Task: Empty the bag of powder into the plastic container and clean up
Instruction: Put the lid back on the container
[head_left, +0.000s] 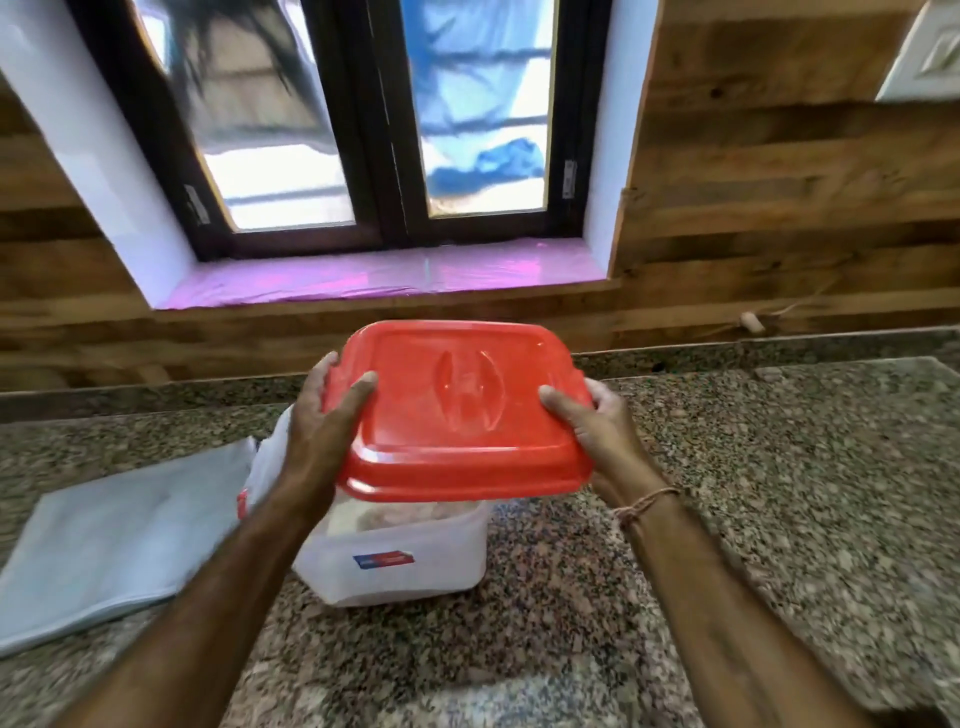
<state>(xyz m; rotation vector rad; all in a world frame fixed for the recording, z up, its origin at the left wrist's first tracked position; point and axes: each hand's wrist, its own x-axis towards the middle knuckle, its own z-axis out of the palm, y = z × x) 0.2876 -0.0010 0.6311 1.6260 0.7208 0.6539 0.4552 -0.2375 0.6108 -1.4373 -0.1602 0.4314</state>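
A red plastic lid (462, 410) is held level just above the translucent white plastic container (400, 561), which stands on the granite counter with pale powder showing under its rim. My left hand (317, 431) grips the lid's left edge, thumb on top. The lid's right edge sits in my right hand (597, 431), again with the thumb on top. An empty pale grey bag (119, 530) lies flat on the counter to the left of the container. The lid hides most of the container's opening.
The granite counter (779, 493) runs wide to the right and front. A wood-panelled wall and a dark-framed window with a pink sill (395, 275) stand behind. A small cork-like object (752, 321) lies at the counter's back edge.
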